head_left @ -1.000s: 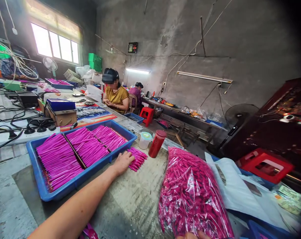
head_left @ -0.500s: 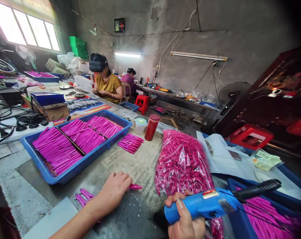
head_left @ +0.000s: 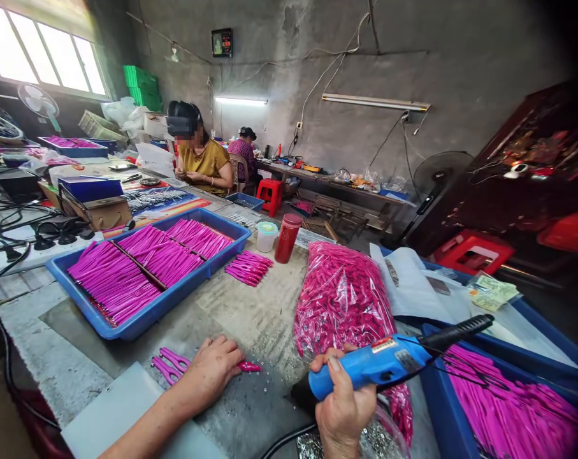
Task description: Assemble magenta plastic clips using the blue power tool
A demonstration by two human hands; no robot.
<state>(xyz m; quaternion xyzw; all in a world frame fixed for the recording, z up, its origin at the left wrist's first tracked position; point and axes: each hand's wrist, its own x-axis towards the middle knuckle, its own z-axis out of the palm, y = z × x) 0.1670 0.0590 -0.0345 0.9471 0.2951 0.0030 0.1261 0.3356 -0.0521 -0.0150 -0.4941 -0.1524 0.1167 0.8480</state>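
Observation:
My right hand point(head_left: 343, 408) is wrapped round a blue electric screwdriver point(head_left: 389, 363), its black tip pointing right over a blue tray of magenta parts point(head_left: 503, 408). My left hand point(head_left: 212, 373) rests on the worktable with its fingers closed on a small pink part point(head_left: 248, 366). Two more pink parts point(head_left: 169, 363) lie just left of that hand. A clear bag full of pink pieces point(head_left: 341, 299) sits between my hands and the far side.
A blue tray of magenta sticks point(head_left: 150, 268) lies at left, with a loose bundle point(head_left: 249, 268) beside it. A red bottle point(head_left: 287, 238) and a white cup point(head_left: 266, 236) stand behind. Two people sit at the far benches. Cables and a power strip point(head_left: 30, 245) lie at left.
My left hand pulled back from the loose bundle by the tray to the near table and took a pink part. My right hand came up holding the blue screwdriver.

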